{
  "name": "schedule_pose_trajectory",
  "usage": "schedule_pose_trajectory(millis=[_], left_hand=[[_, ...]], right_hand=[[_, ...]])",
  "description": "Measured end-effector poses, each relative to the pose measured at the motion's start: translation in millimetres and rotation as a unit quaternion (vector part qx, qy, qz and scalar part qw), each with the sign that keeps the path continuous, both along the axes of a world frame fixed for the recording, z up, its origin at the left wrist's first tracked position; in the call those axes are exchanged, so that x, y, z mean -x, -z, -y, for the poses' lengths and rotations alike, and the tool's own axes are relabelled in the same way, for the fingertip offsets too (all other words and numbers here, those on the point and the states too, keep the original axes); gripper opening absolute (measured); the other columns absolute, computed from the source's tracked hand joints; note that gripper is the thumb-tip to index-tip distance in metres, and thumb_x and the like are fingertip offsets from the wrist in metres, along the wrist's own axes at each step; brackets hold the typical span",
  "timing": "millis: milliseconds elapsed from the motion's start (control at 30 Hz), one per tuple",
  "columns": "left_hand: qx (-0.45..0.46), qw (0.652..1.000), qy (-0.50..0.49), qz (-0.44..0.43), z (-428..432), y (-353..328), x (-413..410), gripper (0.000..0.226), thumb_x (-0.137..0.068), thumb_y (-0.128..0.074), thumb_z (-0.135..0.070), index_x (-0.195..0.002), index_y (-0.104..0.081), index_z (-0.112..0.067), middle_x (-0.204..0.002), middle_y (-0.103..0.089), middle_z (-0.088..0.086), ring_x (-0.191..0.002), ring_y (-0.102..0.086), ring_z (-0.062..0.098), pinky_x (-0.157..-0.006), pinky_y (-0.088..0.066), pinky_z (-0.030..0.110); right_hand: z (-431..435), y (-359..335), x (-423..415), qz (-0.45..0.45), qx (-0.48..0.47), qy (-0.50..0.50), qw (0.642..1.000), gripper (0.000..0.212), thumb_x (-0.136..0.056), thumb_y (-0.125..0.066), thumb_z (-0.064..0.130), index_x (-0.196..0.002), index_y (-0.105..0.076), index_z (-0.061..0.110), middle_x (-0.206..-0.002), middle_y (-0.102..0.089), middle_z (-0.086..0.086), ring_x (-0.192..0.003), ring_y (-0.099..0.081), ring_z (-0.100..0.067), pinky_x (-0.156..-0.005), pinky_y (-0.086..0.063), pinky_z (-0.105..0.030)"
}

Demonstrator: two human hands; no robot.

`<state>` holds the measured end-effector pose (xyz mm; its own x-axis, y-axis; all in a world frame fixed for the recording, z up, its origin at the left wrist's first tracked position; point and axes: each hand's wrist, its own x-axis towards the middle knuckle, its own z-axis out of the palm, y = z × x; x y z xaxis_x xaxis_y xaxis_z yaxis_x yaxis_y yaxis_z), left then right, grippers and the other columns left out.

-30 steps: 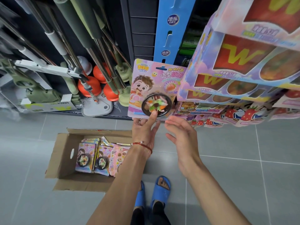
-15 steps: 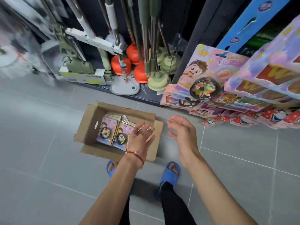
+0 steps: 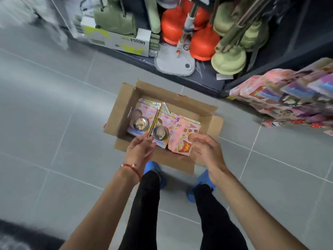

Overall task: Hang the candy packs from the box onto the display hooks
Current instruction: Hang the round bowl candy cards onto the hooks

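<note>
An open cardboard box [image 3: 124, 112] sits on the floor with several pink candy packs inside. My left hand [image 3: 139, 152] reaches in from the near side. Its fingertips meet the left edge of a pack with a round blister [image 3: 161, 132], and motion blur hides whether they grip it. My right hand [image 3: 207, 150] hovers with curled, spread fingers over a pink pack with a red and yellow W [image 3: 183, 143], holding nothing. Hung candy packs [image 3: 288, 98] fill the display at the right edge. The hooks are out of view.
Orange plungers [image 3: 201, 44], green plungers [image 3: 228, 60] and a flat mop head [image 3: 173, 62] stand on a dark shelf base behind the box. A white carton [image 3: 115, 39] lies to their left. Grey tiled floor surrounds the box, and my blue slippers [image 3: 153, 170] stand just before it.
My left hand let go of the pack it held up at the display. Both hands dropped down into the box, and the view tilted down to the floor.
</note>
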<state>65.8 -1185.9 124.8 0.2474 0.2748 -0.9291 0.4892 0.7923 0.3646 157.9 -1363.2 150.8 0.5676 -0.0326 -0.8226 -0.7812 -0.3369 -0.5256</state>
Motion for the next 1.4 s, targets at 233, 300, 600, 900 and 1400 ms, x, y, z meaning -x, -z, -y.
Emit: schedule_pose_trajectory(millis=[233, 300, 600, 900, 1400], left_hand=[[0.01, 0.999, -0.003, -0.044, -32.2, 85.6, 12.5, 0.027, -0.098, -0.06, -0.005, -0.122, -0.058, -0.015, -0.094, -0.068, 0.003, -0.082, -0.063, 0.015, -0.082, -0.051, 0.029], [0.015, 0.998, 0.009, -0.062, -27.3, 118.5, 11.6, 0.022, -0.098, -0.06, -0.005, -0.119, -0.058, -0.013, -0.093, -0.064, 0.006, -0.081, -0.061, 0.015, -0.082, -0.051, 0.029], [-0.012, 0.978, 0.078, -0.193, 13.0, 300.0, -22.0, 0.034, -0.092, -0.069, -0.013, -0.12, -0.062, 0.005, -0.1, -0.061, 0.016, -0.088, -0.054, 0.025, -0.078, -0.039, 0.033], [0.008, 0.967, 0.0, -0.256, 42.2, 388.4, -41.7, 0.092, -0.087, -0.075, -0.047, -0.154, -0.031, -0.003, -0.153, -0.043, 0.017, -0.137, -0.046, 0.037, -0.111, -0.042, 0.042], [-0.048, 0.96, -0.003, -0.275, 39.7, 364.6, -51.7, 0.069, -0.073, -0.089, -0.041, -0.12, -0.054, -0.005, -0.124, -0.06, 0.011, -0.108, -0.057, 0.031, -0.098, -0.047, 0.039]], right_hand=[[-11.3, 106.6, -7.4, -0.014, 0.064, -0.075, 0.995, 0.026, -0.083, -0.076, 0.011, -0.107, -0.071, 0.019, -0.107, -0.073, -0.002, -0.108, -0.068, -0.022, -0.103, -0.053, -0.044], [-8.9, 142.8, -17.8, -0.003, 0.084, -0.117, 0.99, 0.031, -0.083, -0.076, 0.007, -0.11, -0.07, 0.018, -0.11, -0.072, -0.005, -0.109, -0.068, -0.023, -0.101, -0.054, -0.042], [18.2, 325.1, -64.0, 0.062, 0.189, -0.355, 0.914, 0.093, -0.045, -0.07, 0.067, -0.133, -0.044, 0.045, -0.123, -0.065, 0.005, -0.112, -0.065, -0.021, -0.094, -0.055, -0.05], [34.3, 374.0, -87.7, 0.094, 0.16, -0.484, 0.855, 0.08, -0.067, -0.089, 0.053, -0.134, -0.056, 0.024, -0.126, -0.063, 0.001, -0.109, -0.062, -0.02, -0.1, -0.049, -0.041], [44.5, 330.8, -76.2, 0.15, 0.139, -0.524, 0.827, 0.07, -0.071, -0.081, 0.06, -0.109, -0.049, 0.011, -0.103, -0.06, 0.003, -0.102, -0.058, -0.023, -0.083, -0.043, -0.037]])
